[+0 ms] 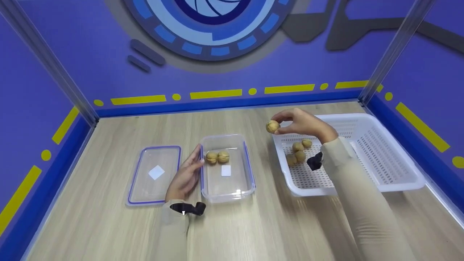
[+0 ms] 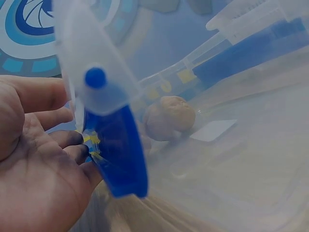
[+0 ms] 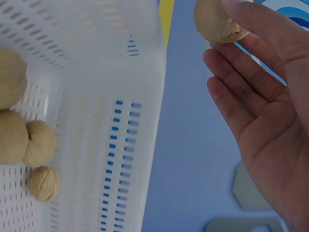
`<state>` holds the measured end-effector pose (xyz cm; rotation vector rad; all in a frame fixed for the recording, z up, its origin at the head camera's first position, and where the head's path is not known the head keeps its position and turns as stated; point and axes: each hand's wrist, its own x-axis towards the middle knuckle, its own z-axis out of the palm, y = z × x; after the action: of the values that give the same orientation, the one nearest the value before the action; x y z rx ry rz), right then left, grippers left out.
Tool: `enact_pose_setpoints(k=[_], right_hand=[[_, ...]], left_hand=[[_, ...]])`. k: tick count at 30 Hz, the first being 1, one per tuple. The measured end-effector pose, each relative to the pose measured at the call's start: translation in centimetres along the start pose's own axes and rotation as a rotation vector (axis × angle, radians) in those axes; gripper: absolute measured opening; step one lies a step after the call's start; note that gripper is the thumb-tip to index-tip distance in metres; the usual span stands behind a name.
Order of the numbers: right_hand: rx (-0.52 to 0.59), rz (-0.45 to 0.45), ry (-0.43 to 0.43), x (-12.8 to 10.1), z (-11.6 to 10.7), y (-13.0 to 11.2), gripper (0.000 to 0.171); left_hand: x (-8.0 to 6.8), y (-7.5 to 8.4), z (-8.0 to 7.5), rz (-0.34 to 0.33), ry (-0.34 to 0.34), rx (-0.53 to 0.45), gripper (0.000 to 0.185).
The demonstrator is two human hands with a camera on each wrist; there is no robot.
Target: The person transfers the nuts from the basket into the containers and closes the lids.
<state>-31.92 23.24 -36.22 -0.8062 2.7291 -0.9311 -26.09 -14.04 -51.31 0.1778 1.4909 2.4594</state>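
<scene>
Thumb and fingers of my right hand (image 1: 302,125) pinch a walnut (image 1: 273,126) over the left rim of a white perforated basket (image 1: 391,154). In the right wrist view that walnut (image 3: 219,21) shows at the top, beside the fingertips. Several more walnuts (image 1: 298,146) lie at the left side of the basket. My left hand (image 1: 185,177) rests against the left side of a clear plastic food container (image 1: 226,186), its fingers extended along the wall. Two walnuts (image 1: 217,157) sit side by side inside it. In the left wrist view, the fingers touch near a blue-edged side flap (image 2: 118,150).
A clear lid (image 1: 154,185) with a blue seal lies on the wooden table (image 1: 116,232), left of the container. White labels (image 1: 226,170) show on container and lid. Blue-purple panels (image 1: 232,79) enclose the table at the back and sides.
</scene>
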Motion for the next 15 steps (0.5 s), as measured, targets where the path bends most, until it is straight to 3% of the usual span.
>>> enact_pose_setpoints(k=[15], right_hand=[[0.021, -0.039, -0.047, 2.0, 1.5, -2.3, 0.043]], left_hand=[[-0.1, 0.1, 0.1, 0.007, -0.033, 0.004, 0.069]])
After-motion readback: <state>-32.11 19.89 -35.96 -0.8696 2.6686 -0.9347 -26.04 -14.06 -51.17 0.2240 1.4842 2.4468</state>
